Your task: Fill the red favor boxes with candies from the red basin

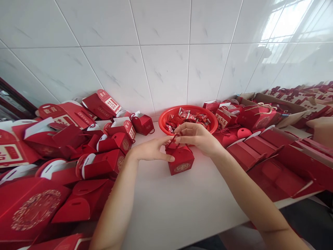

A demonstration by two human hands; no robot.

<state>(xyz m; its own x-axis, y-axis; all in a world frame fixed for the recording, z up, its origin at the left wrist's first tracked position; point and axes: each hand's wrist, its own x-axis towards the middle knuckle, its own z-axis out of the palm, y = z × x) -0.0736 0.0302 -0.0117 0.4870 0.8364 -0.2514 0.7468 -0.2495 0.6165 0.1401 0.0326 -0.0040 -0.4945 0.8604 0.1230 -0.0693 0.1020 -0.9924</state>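
Observation:
A small red candy box [181, 160] with a gold round print stands upright on the white table, its top folded together. My left hand [152, 148] grips its left side, the thumb lying on the box and the fingertips up by the cord. Above the box, my right hand [197, 137] pinches the dark red cord [172, 139] near the top; its fingertips are close to those of my left hand. Just behind stands a red plastic basket [161, 121] of wrapped candies [191, 116].
Many red boxes [109, 142], several with open tops, crowd the left. On the right lie flat or half-folded red boxes [260, 144] and a cardboard carton [292, 119]. Another person's hand [321, 129] shows at the right edge. A tiled wall [163, 69] bounds the back.

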